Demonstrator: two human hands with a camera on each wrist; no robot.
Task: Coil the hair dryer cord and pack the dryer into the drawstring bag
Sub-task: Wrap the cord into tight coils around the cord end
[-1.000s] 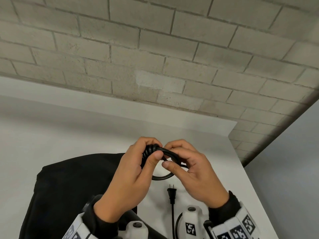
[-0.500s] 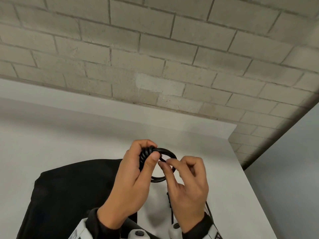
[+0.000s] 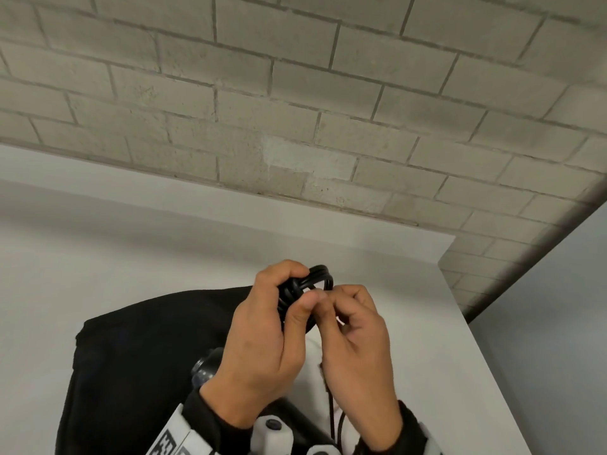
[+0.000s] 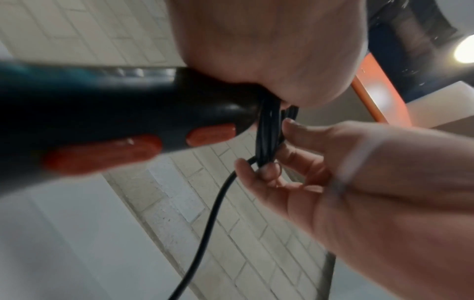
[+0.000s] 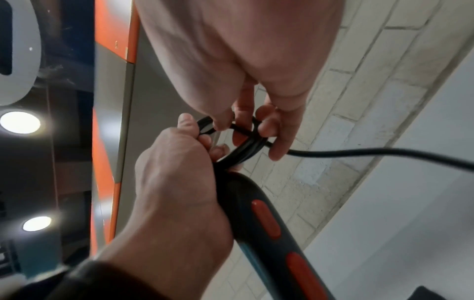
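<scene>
Coiling is mostly done: left hand (image 3: 262, 339) grips the cord (image 3: 315, 279) loops at the dryer (image 5: 269, 223) handle, right hand (image 3: 358, 349) pinches the remaining tail, and the drawstring bag (image 3: 138, 356) lies unpacked on the counter (image 3: 460, 372).

Count, all views.

Hands: 2, a left hand (image 3: 262, 343) and a right hand (image 3: 358, 359).

Black hair dryer with orange-red oval buttons (image 5: 266, 221): 1. Buttons visible on its handle: 2.

Black round power cord (image 5: 359, 152): 1, with several loops gathered into a bundle; exact loop count cannot be told. One free strand leads away from the bundle.

Black fabric drawstring bag (image 3: 138, 356): 1.

White tabletop (image 3: 98, 257): 1.

Round ceiling lights (image 5: 20, 122): 2 in the right wrist view.

Wrist-worn white camera mounts with black-and-white square markers (image 3: 174, 446): 2, partly cut off by the frame.
</scene>
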